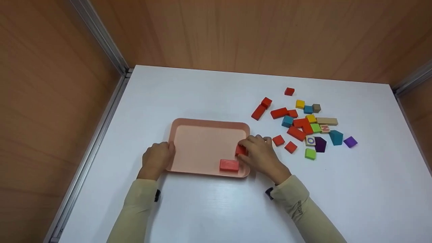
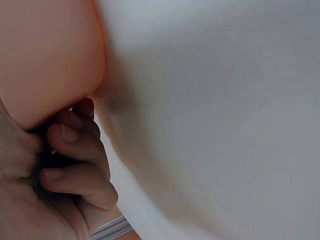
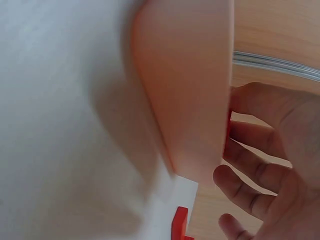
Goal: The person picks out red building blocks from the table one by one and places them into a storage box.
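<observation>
"Well, where is the red block point(image 1: 240, 150) found?"

"Inside the pink tray point(image 1: 202, 145), close to its right end. It is pinched between the thumb and fingers of the right hand point(image 1: 260, 153), by which it is partly covered. Whether it is rested on the tray's floor cannot be told."

"And what is placed beside it?"

"An oblong red block point(image 1: 229, 165) is laid flat near the tray's front right corner, just in front of the pinched one."

"How is the left hand point(image 1: 157, 157) set?"

"It is clamped on the tray's left edge, with its fingers seen curled in the left wrist view. The two hands are kept well apart, with the width of the tray put between them."

"What is scattered beyond the tray?"

"To the right, a loose group of blocks is spread over the white surface point(image 1: 371, 202). Nearest the right hand, two small red cubes point(image 1: 285, 143) are set a little apart. Farther off, more red pieces point(image 1: 296, 133) are mixed with a yellow cube point(image 1: 300, 104), a long wooden block point(image 1: 327, 121), a teal block point(image 1: 336, 137) and a green cube point(image 1: 310, 154). A purple block point(image 1: 350, 141) is left at the group's right side, and a lone red cube point(image 1: 289, 91) is placed toward the back."

"And around all this?"

"The surface is bordered at the back by a wood-grained panel point(image 1: 236, 33). Both forearms are covered by khaki sleeves point(image 1: 138, 206)."
</observation>
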Motion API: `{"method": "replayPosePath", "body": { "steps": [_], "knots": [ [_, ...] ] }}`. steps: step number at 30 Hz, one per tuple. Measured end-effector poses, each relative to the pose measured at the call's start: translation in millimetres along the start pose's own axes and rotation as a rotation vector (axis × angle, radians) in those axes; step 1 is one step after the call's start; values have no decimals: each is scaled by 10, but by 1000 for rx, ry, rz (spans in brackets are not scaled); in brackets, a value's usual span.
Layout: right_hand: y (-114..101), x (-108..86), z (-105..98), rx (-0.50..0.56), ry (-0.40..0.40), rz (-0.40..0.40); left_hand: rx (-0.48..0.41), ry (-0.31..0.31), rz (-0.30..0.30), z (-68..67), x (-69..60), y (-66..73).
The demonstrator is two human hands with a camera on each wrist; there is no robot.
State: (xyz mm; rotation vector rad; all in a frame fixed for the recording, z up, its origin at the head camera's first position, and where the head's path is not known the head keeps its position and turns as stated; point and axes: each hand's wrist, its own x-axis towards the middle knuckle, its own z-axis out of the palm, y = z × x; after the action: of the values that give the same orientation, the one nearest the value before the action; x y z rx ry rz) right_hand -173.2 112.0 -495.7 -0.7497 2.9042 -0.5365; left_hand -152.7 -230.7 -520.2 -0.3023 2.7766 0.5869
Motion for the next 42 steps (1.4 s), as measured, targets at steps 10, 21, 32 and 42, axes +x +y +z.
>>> {"method": "replayPosePath", "body": {
  "steps": [10, 21, 32, 42],
  "knots": [
    [-27, 1, 55, -7, -60, 47, -2, -1, 3, 8, 17, -14],
    [37, -46, -70, 106, 72, -8, -3, 13, -9, -11, 16, -21],
    [480, -129, -315, 174, 131, 137, -9, -13, -15, -7, 5, -9],
    [1123, -322, -536, 150, 162, 333, -10, -7, -2, -10, 1, -8]
  ]
}}
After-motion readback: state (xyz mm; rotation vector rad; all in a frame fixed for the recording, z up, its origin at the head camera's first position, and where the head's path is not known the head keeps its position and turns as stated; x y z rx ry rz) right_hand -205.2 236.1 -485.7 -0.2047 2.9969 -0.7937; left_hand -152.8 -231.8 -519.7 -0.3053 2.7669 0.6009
